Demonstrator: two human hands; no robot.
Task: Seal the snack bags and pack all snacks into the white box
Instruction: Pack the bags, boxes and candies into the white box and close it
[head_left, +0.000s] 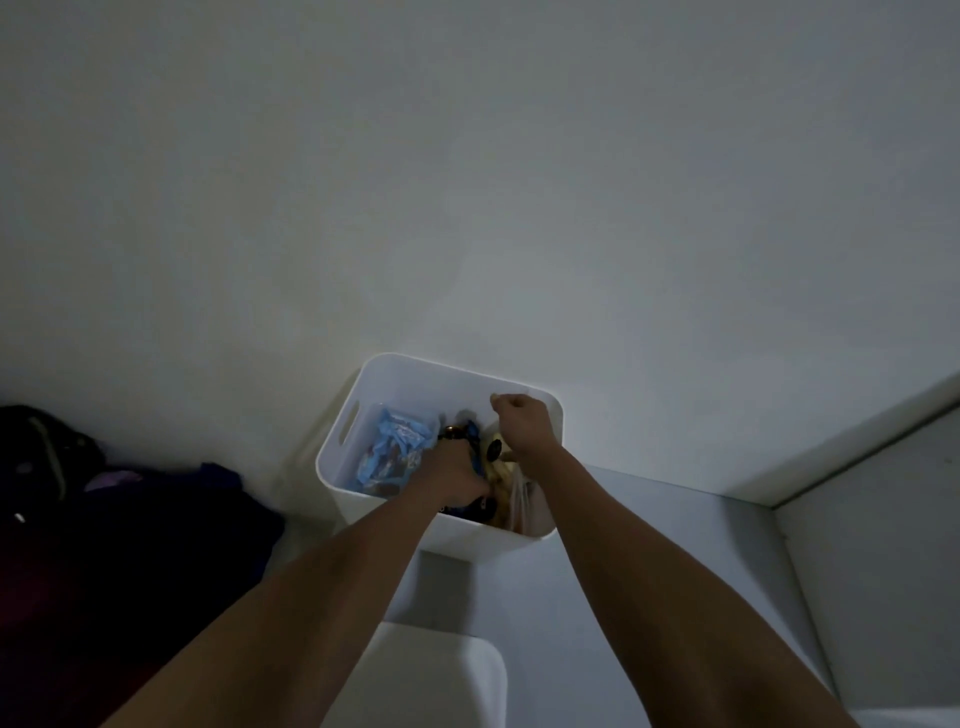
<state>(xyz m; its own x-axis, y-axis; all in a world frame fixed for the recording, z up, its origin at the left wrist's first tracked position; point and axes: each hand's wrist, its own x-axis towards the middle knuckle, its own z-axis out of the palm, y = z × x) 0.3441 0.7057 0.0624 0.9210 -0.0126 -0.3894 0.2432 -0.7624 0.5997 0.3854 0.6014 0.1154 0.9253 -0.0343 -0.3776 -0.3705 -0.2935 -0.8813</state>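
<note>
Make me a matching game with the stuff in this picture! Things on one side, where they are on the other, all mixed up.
Things:
1. light blue snack bag
2. left hand
3. right hand
4. dark fabric pile

Places:
A. outside the white box, to its left
B. above the box's far right side, fingers curled
C. inside the box, on the left
D. down in the box, gripping a dark blue packet

Pairs: 1-C, 2-D, 3-B, 4-A

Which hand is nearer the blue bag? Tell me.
Left. Left hand, gripping a packet, sits beside the blue bag inside the box; right hand is over the box's far rim.
</note>
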